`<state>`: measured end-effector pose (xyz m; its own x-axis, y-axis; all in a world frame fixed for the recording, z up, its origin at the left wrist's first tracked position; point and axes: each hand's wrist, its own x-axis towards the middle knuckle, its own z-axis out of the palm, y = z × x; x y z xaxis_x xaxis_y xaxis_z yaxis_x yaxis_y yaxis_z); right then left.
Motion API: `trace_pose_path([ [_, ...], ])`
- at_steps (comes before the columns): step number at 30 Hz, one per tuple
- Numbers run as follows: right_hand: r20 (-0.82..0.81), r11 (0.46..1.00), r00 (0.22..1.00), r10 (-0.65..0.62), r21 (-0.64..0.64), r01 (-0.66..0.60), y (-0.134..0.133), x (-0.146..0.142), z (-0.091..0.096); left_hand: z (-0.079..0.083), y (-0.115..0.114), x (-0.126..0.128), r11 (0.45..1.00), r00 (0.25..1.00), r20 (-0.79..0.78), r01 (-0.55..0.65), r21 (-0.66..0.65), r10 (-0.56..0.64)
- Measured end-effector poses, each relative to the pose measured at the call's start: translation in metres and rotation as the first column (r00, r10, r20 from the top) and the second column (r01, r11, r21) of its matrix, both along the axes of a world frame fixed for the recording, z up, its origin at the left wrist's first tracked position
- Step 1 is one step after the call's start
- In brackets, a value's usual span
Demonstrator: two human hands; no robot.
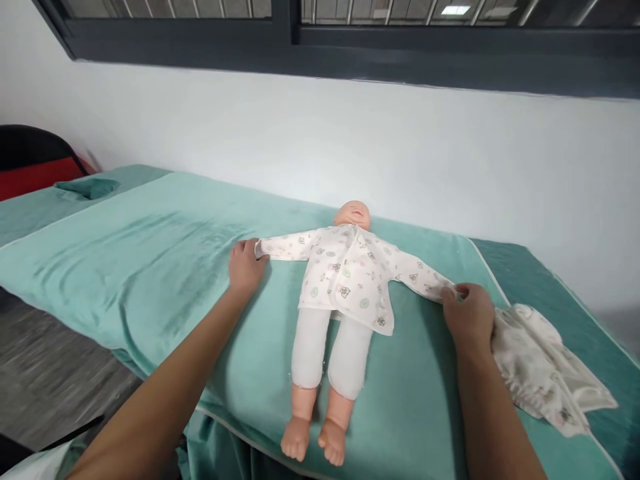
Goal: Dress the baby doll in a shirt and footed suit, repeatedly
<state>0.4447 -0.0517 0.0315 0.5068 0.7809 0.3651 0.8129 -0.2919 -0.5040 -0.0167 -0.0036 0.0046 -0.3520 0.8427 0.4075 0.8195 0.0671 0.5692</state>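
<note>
A baby doll [325, 357] lies on its back, head toward the wall and bare feet toward me. It wears a white printed baby shirt [345, 270] with long sleeves spread out to both sides. My left hand [247, 268] grips the cuff of the sleeve on the left. On the right, my right hand [467, 313] pinches the other sleeve's cuff between thumb and fingers. White padded fabric covers the doll's legs down to the shins. The doll's hands are not visible at the sleeve ends.
The doll rests on a green padded bed [165, 267] against a white wall [240, 127]. Crumpled printed baby clothing [543, 367] lies beside my right forearm. A black and red chair [37, 160] stands at the far left, and a dark window frame [320, 53] runs above.
</note>
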Motion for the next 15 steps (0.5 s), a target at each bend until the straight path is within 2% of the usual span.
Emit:
trace_pose_path([
  [5,-0.028,0.992,0.997,-0.078,-0.106,0.074,0.001,0.011,-0.008,-0.005,0.004,-0.01,0.997,0.993,0.113,-0.009,-0.071,0.017],
  [10,-0.001,0.986,0.995,-0.095,-0.136,0.094,0.004,0.005,-0.006,-0.008,0.005,-0.012,0.996,0.945,0.315,0.076,0.035,-0.083],
  [15,-0.075,0.992,0.994,-0.076,-0.109,0.068,0.013,0.005,-0.005,-0.004,0.002,-0.009,0.994,0.908,0.405,0.083,0.076,-0.107],
])
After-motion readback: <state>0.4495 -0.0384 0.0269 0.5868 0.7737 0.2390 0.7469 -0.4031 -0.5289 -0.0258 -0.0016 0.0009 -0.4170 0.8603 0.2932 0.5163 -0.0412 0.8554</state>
